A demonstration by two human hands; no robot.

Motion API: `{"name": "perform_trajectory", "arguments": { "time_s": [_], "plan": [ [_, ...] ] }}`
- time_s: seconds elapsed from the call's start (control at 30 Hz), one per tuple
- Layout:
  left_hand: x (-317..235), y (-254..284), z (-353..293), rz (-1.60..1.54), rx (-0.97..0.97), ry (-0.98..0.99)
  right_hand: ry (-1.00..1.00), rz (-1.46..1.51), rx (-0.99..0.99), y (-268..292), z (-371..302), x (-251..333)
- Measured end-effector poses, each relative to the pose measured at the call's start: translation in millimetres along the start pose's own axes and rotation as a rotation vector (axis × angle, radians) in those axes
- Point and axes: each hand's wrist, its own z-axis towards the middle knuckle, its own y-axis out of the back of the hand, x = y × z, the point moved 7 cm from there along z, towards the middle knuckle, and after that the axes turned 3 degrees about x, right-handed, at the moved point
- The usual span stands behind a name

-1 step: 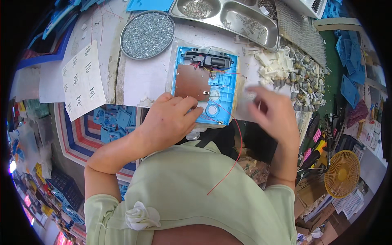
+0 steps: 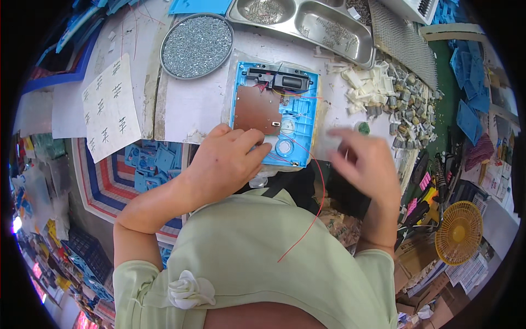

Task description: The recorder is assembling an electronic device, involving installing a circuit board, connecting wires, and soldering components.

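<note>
The left hand (image 2: 227, 159) lies curled, fingertips pressing the near edge of a blue rectangular plastic housing (image 2: 275, 113) with a brown circuit board (image 2: 257, 109), lying flat on the white worktable (image 2: 197, 104). The right hand (image 2: 366, 162) hovers blurred just right of it, fingers loosely bent; whether it pinches anything cannot be told. A thin red wire (image 2: 313, 208) trails from the housing across the pale green shirt (image 2: 263, 263).

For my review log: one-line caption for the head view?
Left hand steadies a blue housing; blurred right hand hovers beside it.
</note>
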Motion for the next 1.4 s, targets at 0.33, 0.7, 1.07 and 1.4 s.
{"name": "perform_trajectory", "arguments": {
  "time_s": [0.33,0.7,1.07,1.4],
  "plan": [
    [-21,-21,19,-0.028,-0.086,-0.203,0.461,0.771,0.142,-31,-36,18],
    [16,12,-38,0.024,-0.372,-0.133,0.510,-0.202,-0.391,-66,13,59],
    [16,-39,-76,-0.075,0.000,-0.049,0.568,-0.095,-0.399,-102,30,103],
    [46,-3,-46,-0.298,-0.109,0.093,0.543,-0.189,-0.468,-100,30,105]
  ]
}}
